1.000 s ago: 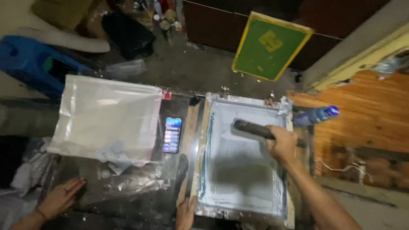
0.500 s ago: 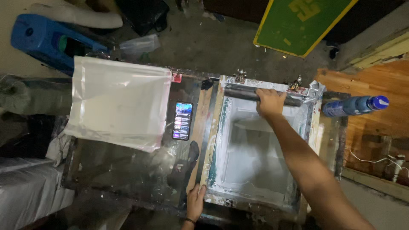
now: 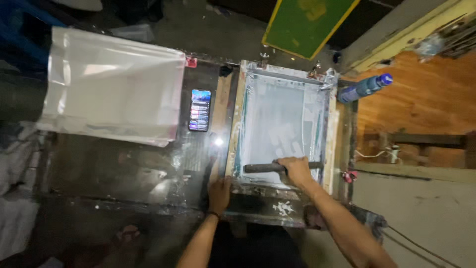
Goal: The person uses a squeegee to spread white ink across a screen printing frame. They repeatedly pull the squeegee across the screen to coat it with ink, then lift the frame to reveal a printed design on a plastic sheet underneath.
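Note:
A wooden-framed printing screen (image 3: 329, 130) coated in white ink lies flat on a dark glass table (image 3: 129, 168). My right hand (image 3: 295, 169) grips a dark squeegee (image 3: 263, 168) lying across the near end of the screen. My left hand (image 3: 219, 193) presses flat on the screen frame's near left corner. A faint pale design shows through the mesh just above the squeegee.
A stack of clear plastic bags (image 3: 114, 92) lies at the table's left. A lit phone (image 3: 200, 109) rests beside the frame. A blue bottle (image 3: 364, 87) lies right of the screen. A green screen frame (image 3: 305, 22) leans at the back. Orange wooden boards (image 3: 421, 99) are at the right.
My right hand has drawn the squeegee from the far end of the screen down to the near end. My left hand stayed at the frame's near left corner.

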